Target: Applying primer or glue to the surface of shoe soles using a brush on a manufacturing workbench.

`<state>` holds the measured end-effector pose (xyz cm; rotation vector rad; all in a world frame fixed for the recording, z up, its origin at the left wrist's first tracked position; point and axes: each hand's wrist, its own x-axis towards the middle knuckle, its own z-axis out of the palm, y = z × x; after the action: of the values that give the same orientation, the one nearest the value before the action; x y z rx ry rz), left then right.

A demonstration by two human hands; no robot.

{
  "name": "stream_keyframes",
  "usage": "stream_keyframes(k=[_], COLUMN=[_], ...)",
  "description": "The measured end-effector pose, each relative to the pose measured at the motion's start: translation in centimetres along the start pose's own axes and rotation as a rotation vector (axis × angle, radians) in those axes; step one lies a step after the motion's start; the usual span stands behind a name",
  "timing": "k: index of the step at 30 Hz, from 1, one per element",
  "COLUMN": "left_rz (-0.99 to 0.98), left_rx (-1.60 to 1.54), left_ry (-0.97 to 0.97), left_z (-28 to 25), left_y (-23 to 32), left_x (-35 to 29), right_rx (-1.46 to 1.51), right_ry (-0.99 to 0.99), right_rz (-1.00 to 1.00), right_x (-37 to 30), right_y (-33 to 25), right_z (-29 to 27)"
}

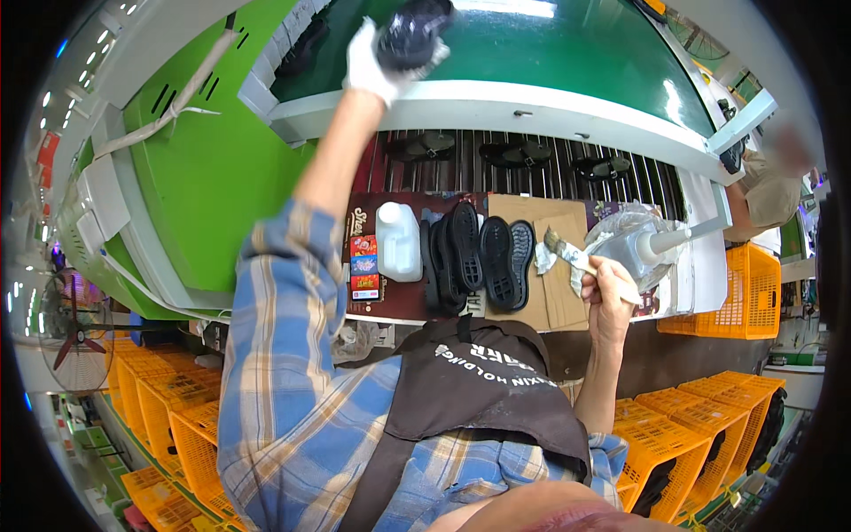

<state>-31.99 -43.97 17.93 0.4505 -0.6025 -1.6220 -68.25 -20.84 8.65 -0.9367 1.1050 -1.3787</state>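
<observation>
At the far side, my left hand [370, 69], in a white glove, reaches over a raised green belt. Its fingers close around a glossy black shoe [413, 35], partly cut off by the picture's top. My bare right hand [608, 291] grips a brush [567, 252] whose handle is wrapped in white material; its bristles point left above the cardboard [562, 297]. Several black shoe soles [503, 264] stand side by side on the worktop, left of the brush. Beside them is a white plastic jug [399, 243]. A clear container [631, 248] in crumpled plastic sits right of the brush.
Black sandals [516, 154] lie on metal rollers beneath the belt's white frame [496, 105]. Small red boxes [364, 266] are left of the jug. A green machine housing [208, 177] rises at left. Orange crates [660, 434] stand behind me; another person [769, 191] is at right.
</observation>
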Motion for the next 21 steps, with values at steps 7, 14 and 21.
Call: stream_keyframes(k=[7,14,21], left_rz=[0.990,0.023,-0.497], left_rx=[1.223,1.472,2.038], left_ry=[0.415,0.047,-0.449], left_z=[-2.6,-3.5,-2.1], left_y=[-2.8,-22.3,-29.1], left_x=[0.6,-13.4,-17.7], right_rx=[-0.079,-0.030,-0.016], right_ry=[0.078,0.178,0.202], right_rz=[0.068,0.114,0.147], right_x=[0.9,1.6,0.4], right_y=[3.6,4.4,5.2], right_z=[-2.1,-3.6,-3.7])
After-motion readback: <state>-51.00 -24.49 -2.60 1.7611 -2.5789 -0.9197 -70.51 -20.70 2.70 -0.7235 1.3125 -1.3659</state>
